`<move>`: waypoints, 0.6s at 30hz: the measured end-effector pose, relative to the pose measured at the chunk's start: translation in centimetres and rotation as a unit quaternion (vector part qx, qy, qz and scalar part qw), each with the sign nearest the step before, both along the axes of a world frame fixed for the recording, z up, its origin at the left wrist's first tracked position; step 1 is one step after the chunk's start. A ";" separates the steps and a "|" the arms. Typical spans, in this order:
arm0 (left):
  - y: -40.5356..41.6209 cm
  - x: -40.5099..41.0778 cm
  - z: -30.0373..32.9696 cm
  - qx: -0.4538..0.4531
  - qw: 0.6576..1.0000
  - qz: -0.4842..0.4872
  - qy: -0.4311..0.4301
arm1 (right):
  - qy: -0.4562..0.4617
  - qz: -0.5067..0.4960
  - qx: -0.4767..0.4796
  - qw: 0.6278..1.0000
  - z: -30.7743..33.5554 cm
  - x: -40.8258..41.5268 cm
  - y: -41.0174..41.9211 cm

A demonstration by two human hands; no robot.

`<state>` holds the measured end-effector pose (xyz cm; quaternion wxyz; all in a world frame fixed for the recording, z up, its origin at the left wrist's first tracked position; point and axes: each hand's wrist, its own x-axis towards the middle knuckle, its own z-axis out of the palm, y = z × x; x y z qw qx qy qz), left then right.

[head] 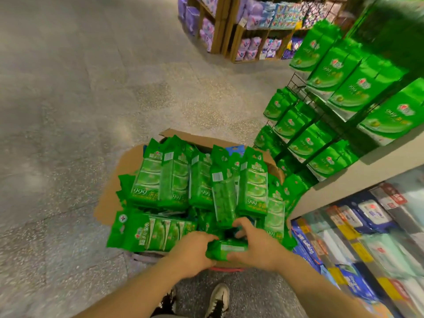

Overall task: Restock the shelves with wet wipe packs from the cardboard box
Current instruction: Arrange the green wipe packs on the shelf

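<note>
An open cardboard box [119,180] on the floor brims with several green wet wipe packs [174,180], some upright, some flat. At its near edge both hands grip one green pack [226,249]: my left hand [192,251] holds its left end, my right hand [259,244] wraps its right end, fingers curled over the top. On the right, a black wire rack [298,88] carries rows of the same green packs [337,72] on hooks.
Below the rack, a shelf [358,237] holds blue and white wipe packs. Wooden shelving [229,31] with purple goods stands at the back. My shoes [218,299] are just behind the box. Bare speckled floor spreads out to the left.
</note>
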<state>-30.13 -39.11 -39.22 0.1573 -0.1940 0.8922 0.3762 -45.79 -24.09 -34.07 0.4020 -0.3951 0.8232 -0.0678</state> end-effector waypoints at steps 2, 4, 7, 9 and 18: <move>0.1 -0.2 0.4 0.023 0.999 0.026 0.019 | -0.006 0.021 0.015 1.000 -0.4 -0.3 0.3; 0.2 -0.5 1.1 0.044 0.997 0.044 0.037 | 0.016 0.058 0.035 0.998 -0.7 -0.5 0.8; 0.7 -1.3 2.4 0.057 0.996 0.052 0.046 | 0.047 0.081 0.012 0.996 -1.7 -1.0 1.5; 0.9 -2.0 3.1 0.052 0.995 0.071 0.052 | 0.029 0.062 -0.024 0.997 -2.2 -1.7 2.1; 1.1 -5.0 7.1 0.307 0.873 0.329 0.187 | -0.134 -0.101 -0.190 0.967 1.9 -3.7 2.0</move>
